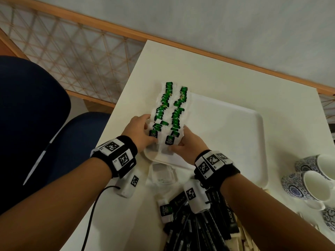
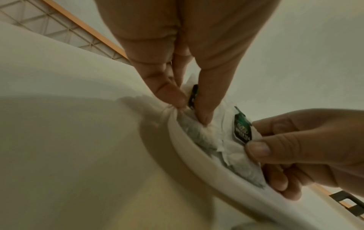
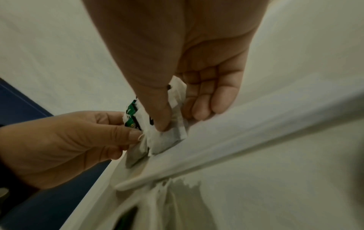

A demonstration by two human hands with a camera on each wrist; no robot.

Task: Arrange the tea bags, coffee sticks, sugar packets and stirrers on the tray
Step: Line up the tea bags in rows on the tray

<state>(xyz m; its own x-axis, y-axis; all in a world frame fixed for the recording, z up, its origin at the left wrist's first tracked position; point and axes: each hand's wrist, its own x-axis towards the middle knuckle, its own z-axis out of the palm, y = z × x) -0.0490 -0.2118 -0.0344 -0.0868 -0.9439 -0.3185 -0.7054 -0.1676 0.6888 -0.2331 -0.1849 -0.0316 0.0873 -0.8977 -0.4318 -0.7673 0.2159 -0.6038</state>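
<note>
Two rows of tea bags (image 1: 169, 109) run away from the hands on the tray (image 1: 235, 124) | left hand (image 1: 138, 130) and right hand (image 1: 188, 144) each pinch the nearest bags, squaring rows | coffee sticks (image 1: 199, 225) piled behind the right wrist on the counter (image 1: 208, 66), untouched | sugar, stirrers not clearly seen | judged early: tea nearly placed, rest pending

Both forearms are bare. Each wrist wears a black wristband (image 1: 126, 147) carrying white blocks printed with black square markers — the right wristband (image 1: 224, 171) likewise. A white camera module (image 1: 127, 183) hangs under the left wrist, trailing a black cable (image 1: 90, 214).
</note>
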